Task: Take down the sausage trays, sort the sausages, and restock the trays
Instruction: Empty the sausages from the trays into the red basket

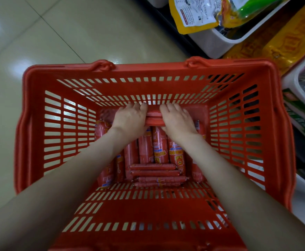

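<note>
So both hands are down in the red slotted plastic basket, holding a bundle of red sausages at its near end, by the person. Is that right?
Not quite. The head view shows the left hand and right hand holding the bundle of red sausages at the far end of the red slotted plastic basket, close to its far wall. The rest stands.

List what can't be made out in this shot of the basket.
1. Head view: the left hand and right hand cover the ends of the held sausages; their count is unclear.
2. Head view: forearms hide some packed sausages in the basket.
3. Head view: print on them is too small to read.
4. Head view: white tray cut off by the right edge, contents blurred.
</note>
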A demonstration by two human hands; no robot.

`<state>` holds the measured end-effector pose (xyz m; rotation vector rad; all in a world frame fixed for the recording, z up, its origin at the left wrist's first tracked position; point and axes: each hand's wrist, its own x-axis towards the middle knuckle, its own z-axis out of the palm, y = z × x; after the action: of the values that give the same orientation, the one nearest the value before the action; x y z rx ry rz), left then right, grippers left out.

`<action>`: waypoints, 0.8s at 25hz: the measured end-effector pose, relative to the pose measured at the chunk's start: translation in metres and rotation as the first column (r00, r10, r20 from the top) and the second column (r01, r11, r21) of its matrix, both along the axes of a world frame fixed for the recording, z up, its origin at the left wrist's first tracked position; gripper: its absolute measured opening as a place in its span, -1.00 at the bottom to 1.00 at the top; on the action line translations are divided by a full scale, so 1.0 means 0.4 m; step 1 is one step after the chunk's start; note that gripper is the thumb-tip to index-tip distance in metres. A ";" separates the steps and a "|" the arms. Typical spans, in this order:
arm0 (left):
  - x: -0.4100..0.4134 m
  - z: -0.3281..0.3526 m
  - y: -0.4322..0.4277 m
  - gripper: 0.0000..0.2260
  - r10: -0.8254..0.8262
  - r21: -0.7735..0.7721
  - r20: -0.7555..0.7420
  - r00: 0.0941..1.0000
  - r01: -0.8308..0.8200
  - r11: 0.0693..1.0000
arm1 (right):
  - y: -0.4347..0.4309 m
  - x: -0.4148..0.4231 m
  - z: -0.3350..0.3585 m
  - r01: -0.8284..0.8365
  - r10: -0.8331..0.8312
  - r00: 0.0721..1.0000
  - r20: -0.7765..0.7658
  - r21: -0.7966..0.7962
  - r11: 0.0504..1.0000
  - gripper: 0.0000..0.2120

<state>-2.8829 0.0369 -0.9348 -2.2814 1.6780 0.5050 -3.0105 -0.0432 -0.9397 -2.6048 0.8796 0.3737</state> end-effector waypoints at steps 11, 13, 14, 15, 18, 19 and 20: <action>-0.070 -0.070 0.126 -0.25 -0.081 0.085 -0.098 0.992 0.090 0.992 | -0.056 -0.170 -0.057 0.343 -0.354 0.905 -0.237 -0.086 0.935 -0.53; -0.078 -0.083 0.143 -0.30 -0.047 0.149 -0.087 0.995 0.060 0.987 | -0.035 -0.171 -0.055 0.359 -0.375 0.907 -0.194 -0.112 0.927 -0.54; -0.085 -0.087 0.145 -0.30 -0.025 0.173 -0.089 0.996 0.041 0.984 | -0.022 -0.168 -0.056 0.385 -0.396 0.905 -0.154 -0.097 0.918 -0.54; -0.093 -0.091 0.144 -0.29 -0.005 0.188 -0.097 0.995 0.023 0.982 | -0.008 -0.162 -0.055 0.415 -0.420 0.902 -0.104 -0.065 0.907 -0.54; -0.125 -0.094 0.124 -0.26 0.059 0.203 -0.151 0.987 -0.027 0.979 | 0.025 -0.140 -0.062 0.450 -0.451 0.892 -0.009 0.094 0.888 -0.48; -0.136 -0.093 0.116 -0.25 0.073 0.203 -0.174 0.982 -0.037 0.978 | 0.034 -0.134 -0.065 0.443 -0.443 0.896 -0.030 0.139 0.886 -0.46; -0.146 -0.092 0.109 -0.26 0.084 0.202 -0.196 0.977 -0.044 0.978 | 0.040 -0.130 -0.067 0.442 -0.437 0.897 -0.067 0.163 0.882 -0.44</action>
<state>-2.9412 0.0803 -0.9716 -2.2077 1.5657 0.9049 -3.0623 -0.0272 -0.9663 -2.1599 1.3450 0.3407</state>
